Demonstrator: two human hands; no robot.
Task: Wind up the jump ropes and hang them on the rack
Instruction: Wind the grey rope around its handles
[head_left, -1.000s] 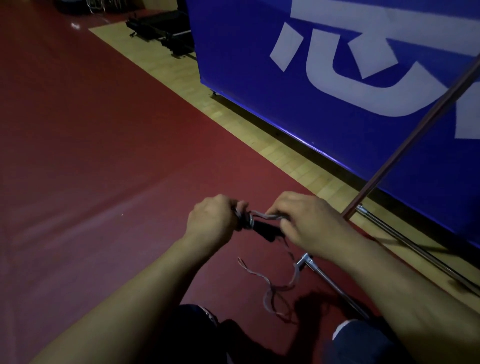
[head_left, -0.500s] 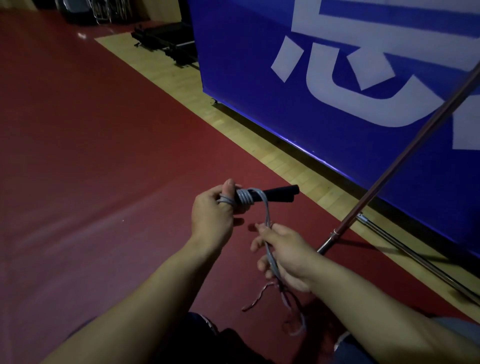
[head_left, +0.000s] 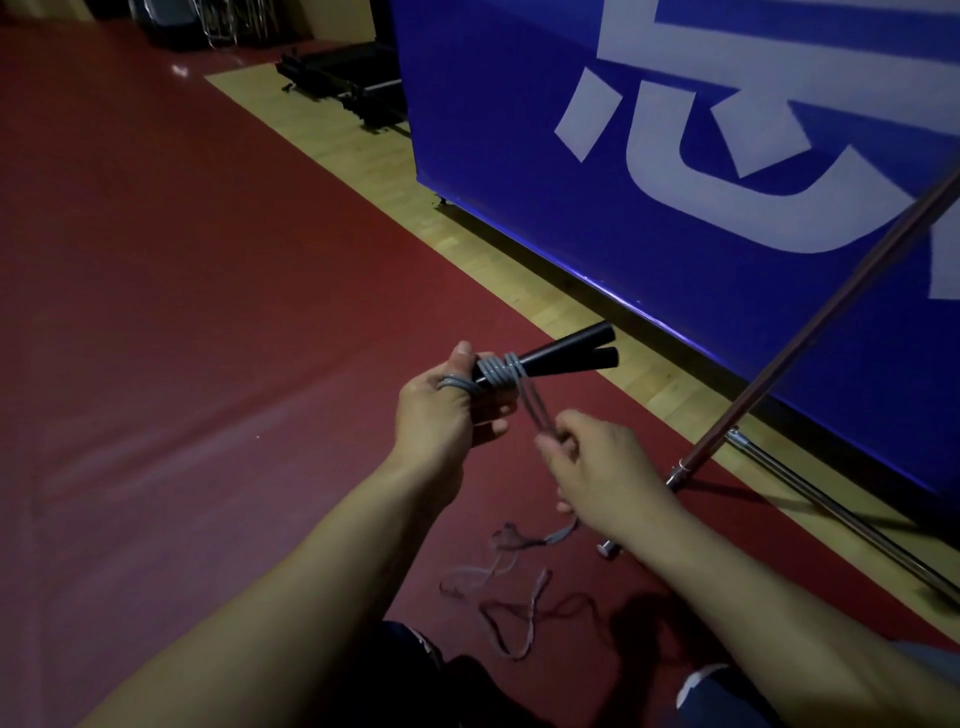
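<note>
My left hand (head_left: 447, 415) grips two black jump rope handles (head_left: 566, 356) held side by side, their free ends pointing right. Several turns of grey rope (head_left: 496, 371) are wound round the handles next to my thumb, and one loop lies over the thumb. My right hand (head_left: 597, 470) pinches the doubled rope a little below and right of the handles. The loose rest of the rope (head_left: 511, 592) hangs from that hand and lies in loops on the red floor. The rack's slanted metal pole (head_left: 810, 338) rises at the right, its foot bar (head_left: 831, 512) on the floor.
A blue banner board (head_left: 675, 156) with large white characters stands behind, along a strip of wooden floor (head_left: 363, 150). Black equipment (head_left: 348, 83) lies on the floor at the far back. Red mat (head_left: 182, 312) covers the left side. My knees are at the bottom edge.
My right hand left the handles, dropped with the rope, then came back up towards them. More turns of rope now sit on the handles, which are plainly two.
</note>
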